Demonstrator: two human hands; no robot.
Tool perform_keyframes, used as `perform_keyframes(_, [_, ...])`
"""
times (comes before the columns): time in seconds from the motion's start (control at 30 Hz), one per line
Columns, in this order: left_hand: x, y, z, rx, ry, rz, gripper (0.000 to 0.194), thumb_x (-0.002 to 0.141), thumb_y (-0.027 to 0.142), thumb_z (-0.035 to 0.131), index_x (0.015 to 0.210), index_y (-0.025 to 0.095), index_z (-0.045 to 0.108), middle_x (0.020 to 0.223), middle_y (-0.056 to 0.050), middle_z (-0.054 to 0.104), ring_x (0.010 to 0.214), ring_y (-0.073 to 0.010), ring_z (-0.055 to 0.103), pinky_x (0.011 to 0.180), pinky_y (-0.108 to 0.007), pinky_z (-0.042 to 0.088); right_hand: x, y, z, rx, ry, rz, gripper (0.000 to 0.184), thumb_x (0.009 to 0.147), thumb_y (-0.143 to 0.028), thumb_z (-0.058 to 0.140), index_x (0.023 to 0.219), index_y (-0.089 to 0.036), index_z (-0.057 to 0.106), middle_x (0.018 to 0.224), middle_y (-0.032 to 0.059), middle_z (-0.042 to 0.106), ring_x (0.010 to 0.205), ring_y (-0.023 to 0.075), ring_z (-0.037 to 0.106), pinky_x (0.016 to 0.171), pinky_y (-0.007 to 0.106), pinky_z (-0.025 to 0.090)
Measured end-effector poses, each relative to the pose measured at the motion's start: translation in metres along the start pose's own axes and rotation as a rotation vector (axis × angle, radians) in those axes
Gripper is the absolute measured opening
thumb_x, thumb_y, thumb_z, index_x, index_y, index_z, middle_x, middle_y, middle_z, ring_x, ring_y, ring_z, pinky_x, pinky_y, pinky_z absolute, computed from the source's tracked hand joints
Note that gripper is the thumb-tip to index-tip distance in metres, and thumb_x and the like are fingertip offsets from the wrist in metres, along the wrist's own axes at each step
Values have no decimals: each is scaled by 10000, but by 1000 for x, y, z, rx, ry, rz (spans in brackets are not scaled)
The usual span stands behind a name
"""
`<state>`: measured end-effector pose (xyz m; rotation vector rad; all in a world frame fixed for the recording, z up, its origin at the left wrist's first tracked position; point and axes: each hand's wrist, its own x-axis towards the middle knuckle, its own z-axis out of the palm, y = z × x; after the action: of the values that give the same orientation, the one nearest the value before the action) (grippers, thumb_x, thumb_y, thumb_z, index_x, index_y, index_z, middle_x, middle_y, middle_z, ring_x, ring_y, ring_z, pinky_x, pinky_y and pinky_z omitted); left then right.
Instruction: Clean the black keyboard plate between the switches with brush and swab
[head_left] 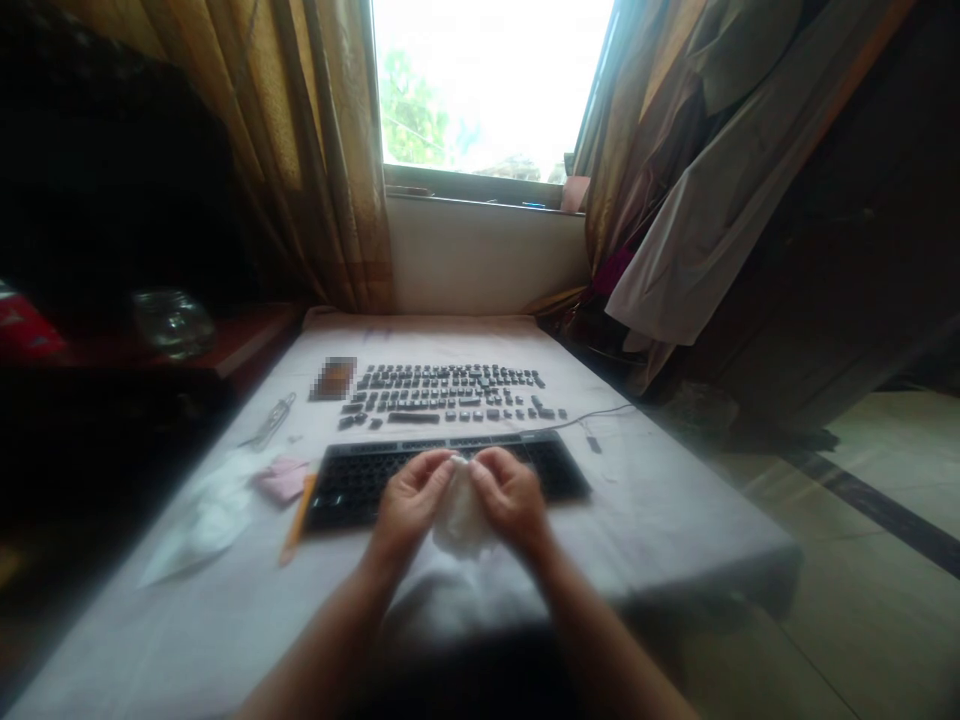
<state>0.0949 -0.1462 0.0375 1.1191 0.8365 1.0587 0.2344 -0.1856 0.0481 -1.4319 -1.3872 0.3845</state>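
Observation:
My left hand [414,500] and my right hand [511,498] pinch the top of a thin whitish cloth or tissue [463,515] between thumbs and fingers. It hangs down between them, over the front edge of a black keyboard [352,480]. The keyboard lies crosswise on the cloth-covered table, its key bed dark and apparently stripped of keycaps. Behind it, loose black keycaps [457,403] are laid out in rows, with the long space bar [414,417] in the front row. My hands cover the keyboard's middle.
Left of the keyboard lie an orange stick-like tool [297,520], a folded pink cloth [283,479], a crumpled white plastic bag or tissue [210,505] and a blurred-out brown object [334,378]. A cable [585,416] runs off to the right. A glass jar [174,324] stands on the left cabinet.

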Motion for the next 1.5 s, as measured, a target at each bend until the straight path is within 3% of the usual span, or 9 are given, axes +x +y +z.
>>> perform_keyframes(0.2, [1, 2, -3, 1, -9, -9, 493, 611, 553, 847, 851, 145, 708, 782, -31, 702, 694, -136, 613, 625, -220, 471, -3, 1, -1, 33, -51, 36, 265, 841, -440, 528, 811, -201, 638, 715, 23, 695, 664, 172, 633, 632, 266, 455])
perform_keyframes(0.37, [0, 0, -4, -52, 8, -26, 495, 647, 573, 813, 886, 177, 635, 738, 29, 640, 617, -95, 560, 576, -195, 442, -5, 3, -2, 131, -101, 121, 264, 777, -449, 604, 778, -192, 660, 719, 29, 689, 668, 177, 616, 643, 279, 447])
perform_keyframes(0.57, [0, 3, -8, -103, -85, -112, 526, 727, 597, 736, 987, 144, 684, 807, -45, 691, 700, -157, 619, 629, -246, 485, -3, 5, -5, 232, -158, 193, 374, 818, -518, 526, 759, -172, 655, 646, 25, 649, 568, 153, 568, 524, 256, 443])
perform_keyframes(0.7, [-1, 4, -10, -121, -156, -180, 551, 632, 534, 837, 982, 134, 691, 766, -54, 691, 683, -170, 634, 633, -258, 490, -3, 11, -4, 254, -156, 216, 376, 852, -510, 511, 798, -167, 655, 644, 31, 645, 543, 158, 567, 499, 268, 462])
perform_keyframes(0.83, [-1, 0, -10, -106, -167, -161, 529, 629, 535, 849, 938, 143, 674, 766, -38, 678, 663, -137, 612, 631, -233, 474, -7, 10, -4, 170, 36, 89, 306, 831, -450, 599, 996, -201, 667, 992, 86, 693, 898, 227, 638, 777, 350, 521])
perform_keyframes(0.9, [0, -2, -10, -91, -151, -127, 494, 661, 541, 830, 921, 158, 657, 789, -21, 672, 661, -117, 595, 631, -217, 464, -12, 4, -5, 90, 93, -46, 275, 839, -435, 618, 999, -217, 667, 1001, 76, 681, 916, 224, 625, 819, 362, 507])
perform_keyframes(0.97, [1, -2, -10, -70, -138, -96, 471, 676, 546, 817, 891, 168, 638, 793, -2, 659, 664, -103, 580, 633, -202, 456, -17, -3, -5, 43, 29, -130, 261, 806, -419, 674, 976, -221, 674, 928, 54, 684, 824, 204, 619, 768, 344, 504])
perform_keyframes(1.27, [3, 15, -22, 104, -213, -204, 473, 686, 578, 791, 781, 171, 570, 630, 33, 579, 479, -79, 489, 451, -173, 358, 2, 7, -18, 286, -123, 274, 342, 767, -527, 630, 757, -185, 619, 606, -6, 609, 543, 142, 548, 508, 251, 431])
perform_keyframes(1.5, [7, 20, -29, 141, -363, -322, 513, 680, 583, 792, 911, 142, 669, 703, -24, 649, 518, -102, 570, 478, -182, 402, 14, 8, -29, 396, -213, 447, 442, 641, -553, 771, 789, -153, 655, 630, 0, 649, 532, 129, 572, 483, 230, 440])
